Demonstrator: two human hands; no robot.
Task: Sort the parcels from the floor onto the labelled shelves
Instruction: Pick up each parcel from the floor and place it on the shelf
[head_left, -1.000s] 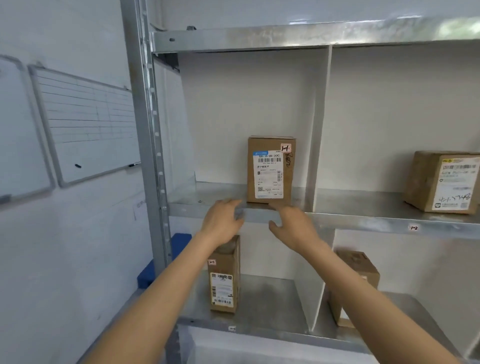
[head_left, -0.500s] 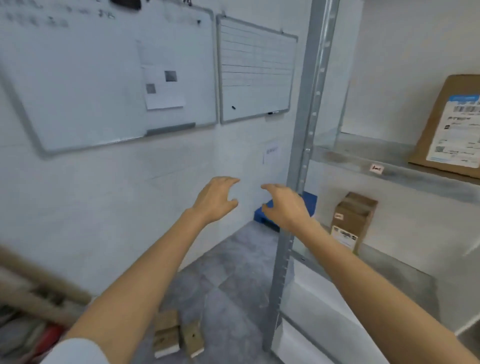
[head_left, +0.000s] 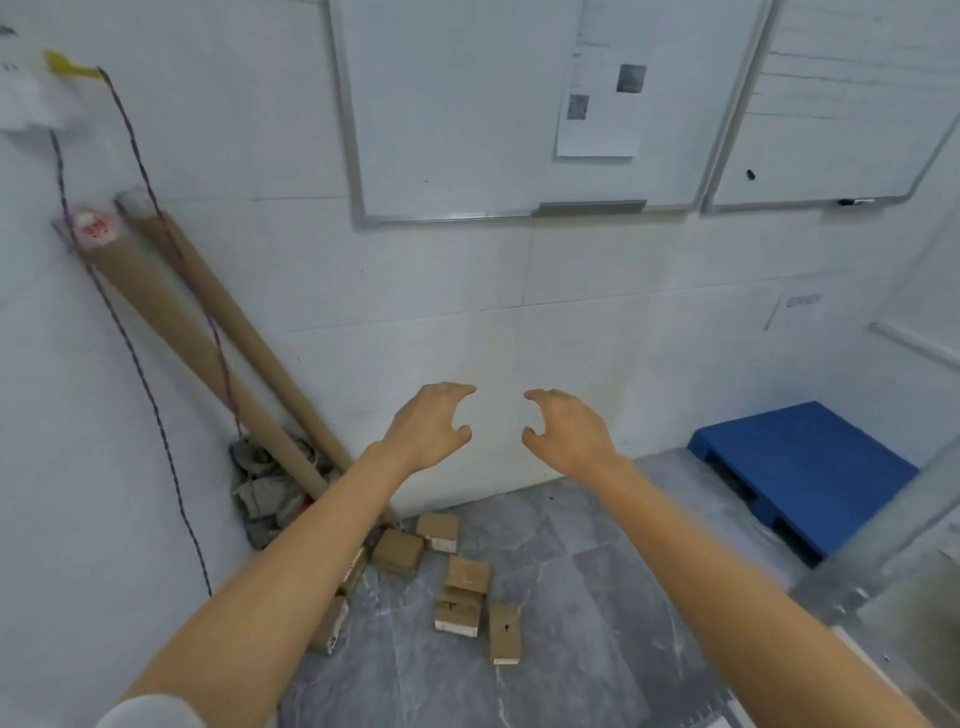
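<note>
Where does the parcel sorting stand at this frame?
Done: cannot be judged here, as no shelf contents show. In hand: nothing. The left hand and right hand are held out in front, empty, fingers loosely curled. Left: at least six small cardboard parcels lie on the grey floor near the wall.

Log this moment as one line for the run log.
left hand: empty, fingers curved | right hand: empty, fingers curved | parcels: pile on floor, untouched | next: likely pick one
</note>
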